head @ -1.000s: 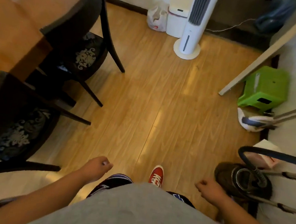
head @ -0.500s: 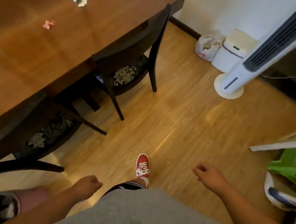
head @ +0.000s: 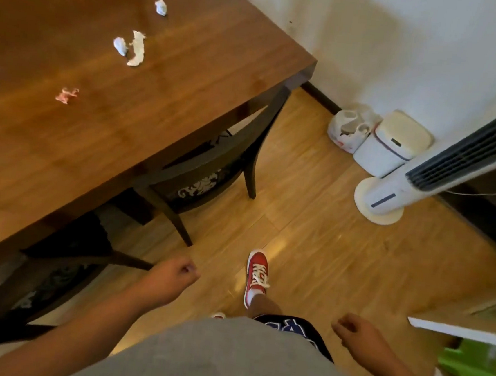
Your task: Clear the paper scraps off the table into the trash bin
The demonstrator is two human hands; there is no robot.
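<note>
Both the left hand and the right hand are hanging loosely curled, fingers pinching nothing, while crumpled white paper scraps and a pink scrap are lying toward the far end of the brown wooden bench. Risk: light scraps may be slipping from a hasty grasp while being carried to the lidded white trash bin by the wall.

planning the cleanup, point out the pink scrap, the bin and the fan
pink scrap (head: 67,95), head view, its middle
bin (head: 403,135), head view, its lid
fan (head: 378,211), head view, its round base

Shorts — blue lettering, unreadable; no other text.
</note>
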